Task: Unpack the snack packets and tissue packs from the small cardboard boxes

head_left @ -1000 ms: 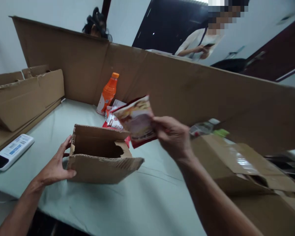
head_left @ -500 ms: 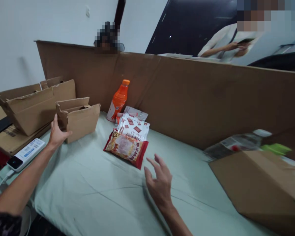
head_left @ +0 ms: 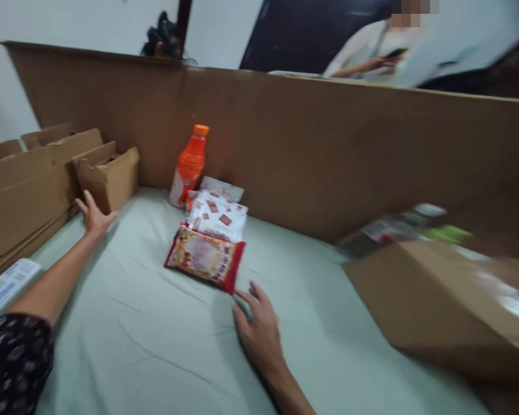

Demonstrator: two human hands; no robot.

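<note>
My left hand [head_left: 96,218] is at the front of a small cardboard box [head_left: 123,178], fingers spread; whether the fingertips touch the cardboard I cannot tell. Behind the middle of the cloth stands an orange drink bottle [head_left: 190,164], tilted slightly. Against it lean white snack pouches printed with brown squares [head_left: 220,218]. A red and gold snack packet [head_left: 203,256] lies flat in front of them. Just short of its right corner, my right hand [head_left: 259,328] hovers or rests with fingers parted and nothing in them.
Larger cardboard boxes [head_left: 30,196] stand at the left, with a white power bank [head_left: 8,288] in front. At the right, an open cardboard box [head_left: 419,294] holds a clear bottle and a green item. A tall cardboard wall [head_left: 303,161] runs behind; people are beyond it.
The small box has moved back against the larger boxes, and my left hand has spread from its edge. My right hand stays beside the red packet. The camera view has shifted.
</note>
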